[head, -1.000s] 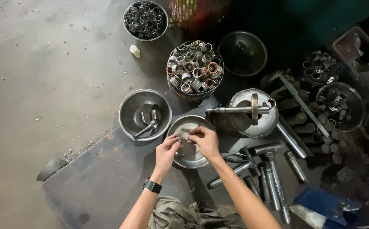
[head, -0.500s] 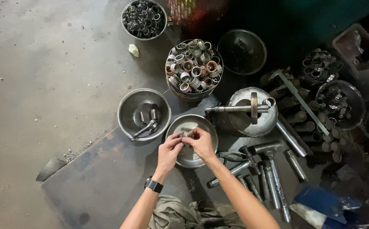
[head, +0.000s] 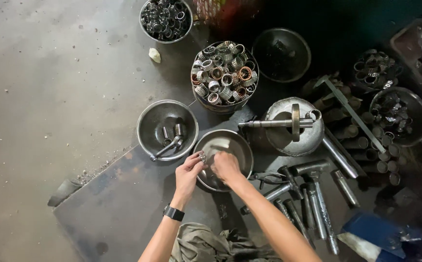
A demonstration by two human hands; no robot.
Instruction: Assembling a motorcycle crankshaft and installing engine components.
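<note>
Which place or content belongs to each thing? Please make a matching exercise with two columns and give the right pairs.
Things:
1. left hand
2. tall bucket
3. bowl on the left
4. right hand

Places or contents:
A. heaped with metal rings
B. holds a few short metal pieces
C. over the shallow bowl, closed fist
D. at the shallow bowl's left rim, pinching a small ring

Pairs: 1-D, 2-A, 3-B, 4-C

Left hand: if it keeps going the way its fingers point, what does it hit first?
Probably the small metal ring at the left hand fingertips, then the rim of the steel bowl below; depth is unclear.
</note>
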